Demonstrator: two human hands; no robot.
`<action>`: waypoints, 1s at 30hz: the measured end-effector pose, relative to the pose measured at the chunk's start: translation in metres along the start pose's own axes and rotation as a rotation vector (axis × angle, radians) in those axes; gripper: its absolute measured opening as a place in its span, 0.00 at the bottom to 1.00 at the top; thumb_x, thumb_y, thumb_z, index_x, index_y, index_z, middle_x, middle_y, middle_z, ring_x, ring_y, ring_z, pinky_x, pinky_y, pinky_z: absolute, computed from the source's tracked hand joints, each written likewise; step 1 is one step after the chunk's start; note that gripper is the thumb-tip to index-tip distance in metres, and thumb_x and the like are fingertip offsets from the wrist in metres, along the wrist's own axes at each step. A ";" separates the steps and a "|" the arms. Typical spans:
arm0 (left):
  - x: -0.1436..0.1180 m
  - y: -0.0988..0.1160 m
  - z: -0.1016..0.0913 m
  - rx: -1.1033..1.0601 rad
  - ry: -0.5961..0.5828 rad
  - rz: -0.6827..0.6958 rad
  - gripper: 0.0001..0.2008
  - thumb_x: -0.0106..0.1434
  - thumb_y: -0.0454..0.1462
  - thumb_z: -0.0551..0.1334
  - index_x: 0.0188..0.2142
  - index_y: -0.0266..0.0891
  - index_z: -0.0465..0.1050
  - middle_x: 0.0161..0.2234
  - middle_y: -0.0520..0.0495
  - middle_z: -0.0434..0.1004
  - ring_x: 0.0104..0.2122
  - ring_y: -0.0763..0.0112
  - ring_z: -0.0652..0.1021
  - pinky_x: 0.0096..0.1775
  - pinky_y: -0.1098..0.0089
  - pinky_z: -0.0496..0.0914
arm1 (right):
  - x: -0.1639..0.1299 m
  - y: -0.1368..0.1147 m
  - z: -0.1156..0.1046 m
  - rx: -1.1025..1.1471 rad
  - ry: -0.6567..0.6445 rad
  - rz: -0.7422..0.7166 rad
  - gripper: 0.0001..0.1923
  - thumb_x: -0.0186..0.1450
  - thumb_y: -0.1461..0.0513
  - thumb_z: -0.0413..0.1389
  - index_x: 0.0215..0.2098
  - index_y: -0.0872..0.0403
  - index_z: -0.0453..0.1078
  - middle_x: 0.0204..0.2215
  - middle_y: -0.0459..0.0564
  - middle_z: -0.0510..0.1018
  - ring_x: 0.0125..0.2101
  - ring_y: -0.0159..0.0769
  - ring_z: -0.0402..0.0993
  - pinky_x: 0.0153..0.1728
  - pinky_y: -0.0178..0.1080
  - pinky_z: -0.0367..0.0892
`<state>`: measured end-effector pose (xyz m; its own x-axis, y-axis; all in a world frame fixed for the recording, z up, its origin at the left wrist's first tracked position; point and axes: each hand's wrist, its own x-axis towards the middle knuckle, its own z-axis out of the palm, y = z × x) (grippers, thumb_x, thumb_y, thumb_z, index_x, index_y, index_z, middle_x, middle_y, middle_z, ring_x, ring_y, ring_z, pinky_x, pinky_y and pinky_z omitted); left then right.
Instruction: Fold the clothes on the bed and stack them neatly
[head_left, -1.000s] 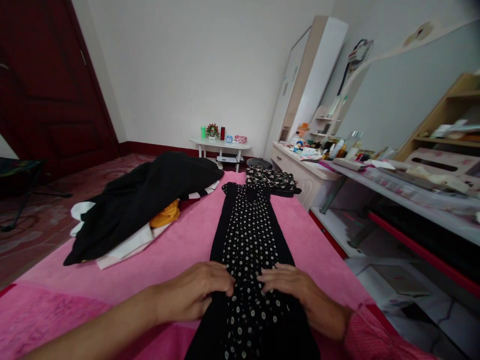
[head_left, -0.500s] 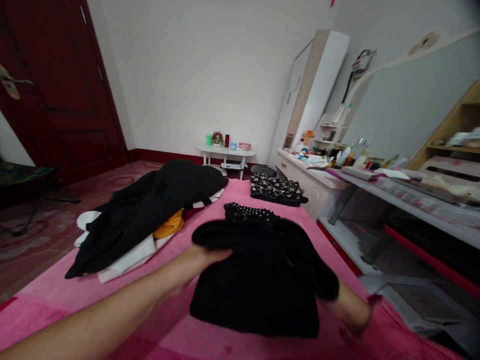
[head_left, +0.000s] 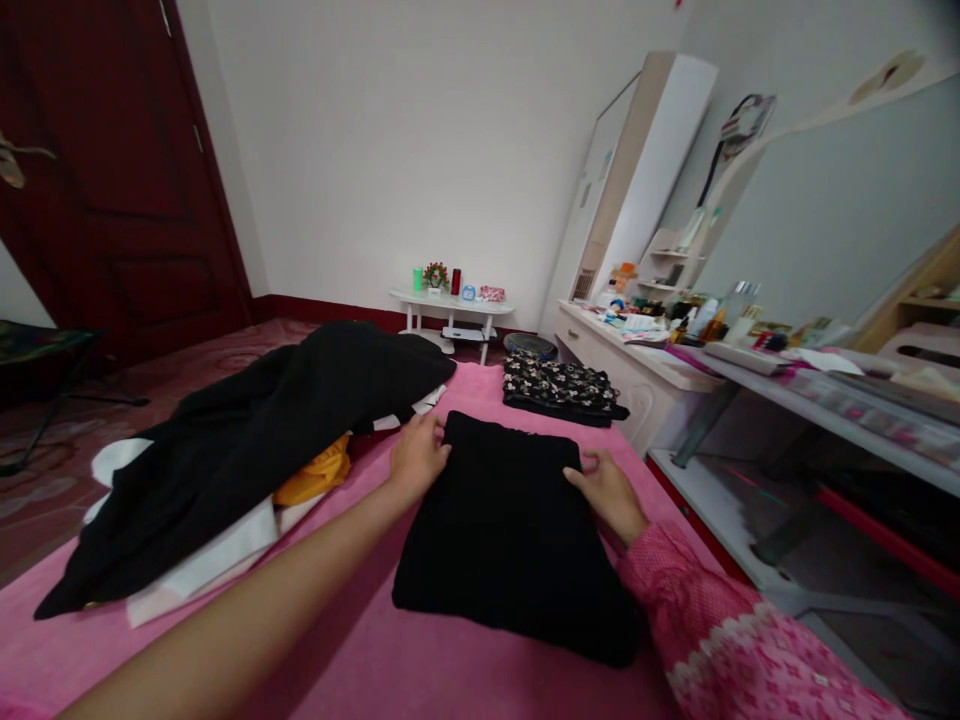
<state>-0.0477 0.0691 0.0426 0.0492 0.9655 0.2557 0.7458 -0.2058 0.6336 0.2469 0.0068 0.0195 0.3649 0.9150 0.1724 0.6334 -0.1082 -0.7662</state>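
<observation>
A black garment lies folded into a rough rectangle on the pink bedspread. My left hand has its fingers curled at the far left corner of the garment, thumb against the edge. At the opposite side, my right hand pinches the far right edge, with the thumb on top of the cloth. Its fingertips are partly hidden. The dotted black fabric seen earlier is hidden now.
A heap of clothes under a large black piece lies to the left, with a yellow garment showing. Beyond my hands is a folded floral stack. A cluttered dresser and a desk stand along the right.
The raised black fabric has come down flat into a folded rectangle, covering the dotted piece. Both hands have shifted to its far corners, the right one moving inward and away from me.
</observation>
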 end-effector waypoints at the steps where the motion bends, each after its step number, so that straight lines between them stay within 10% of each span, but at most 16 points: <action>1: -0.004 0.014 -0.003 0.026 0.028 0.130 0.15 0.56 0.35 0.62 0.44 0.41 0.70 0.47 0.44 0.70 0.48 0.59 0.71 0.48 0.63 0.66 | 0.000 -0.009 0.002 -0.082 0.065 -0.106 0.27 0.57 0.56 0.57 0.52 0.57 0.63 0.47 0.57 0.74 0.47 0.46 0.71 0.50 0.49 0.64; 6: -0.033 0.069 0.011 0.032 -0.257 0.597 0.19 0.61 0.35 0.55 0.52 0.41 0.69 0.56 0.44 0.66 0.56 0.60 0.66 0.60 0.59 0.54 | -0.013 -0.052 0.039 -0.166 -0.167 -0.493 0.25 0.64 0.62 0.44 0.59 0.55 0.59 0.56 0.56 0.67 0.57 0.40 0.62 0.58 0.47 0.53; 13: -0.030 0.024 0.051 0.175 -0.283 0.320 0.25 0.65 0.52 0.47 0.61 0.55 0.57 0.66 0.50 0.46 0.65 0.53 0.47 0.61 0.46 0.43 | -0.004 -0.039 0.064 -0.414 -0.430 -0.508 0.28 0.69 0.53 0.39 0.65 0.50 0.49 0.65 0.49 0.50 0.65 0.38 0.40 0.63 0.51 0.35; 17: -0.019 0.016 0.057 0.179 -0.239 0.181 0.29 0.65 0.54 0.47 0.63 0.51 0.53 0.66 0.46 0.46 0.65 0.54 0.48 0.60 0.46 0.47 | 0.011 -0.032 0.063 -0.411 -0.272 -0.472 0.24 0.69 0.53 0.38 0.61 0.49 0.58 0.63 0.49 0.57 0.64 0.38 0.46 0.62 0.49 0.38; 23: -0.023 0.008 0.055 0.115 -0.007 0.006 0.30 0.65 0.52 0.49 0.60 0.36 0.58 0.63 0.36 0.52 0.62 0.53 0.55 0.58 0.56 0.55 | 0.007 -0.009 0.048 -0.470 0.351 -0.053 0.25 0.64 0.55 0.48 0.55 0.61 0.63 0.53 0.64 0.68 0.55 0.50 0.61 0.53 0.48 0.56; 30: -0.020 -0.001 0.045 -0.090 0.126 -0.078 0.30 0.61 0.48 0.58 0.58 0.34 0.58 0.53 0.34 0.68 0.53 0.55 0.69 0.50 0.61 0.64 | 0.000 -0.013 0.029 -0.490 0.215 0.174 0.26 0.62 0.46 0.48 0.50 0.54 0.66 0.41 0.57 0.77 0.42 0.50 0.74 0.36 0.43 0.66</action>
<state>-0.0198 0.0569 0.0040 -0.0950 0.9525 0.2892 0.6815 -0.1495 0.7163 0.2189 0.0197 0.0110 0.5903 0.7734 0.2309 0.7759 -0.4650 -0.4263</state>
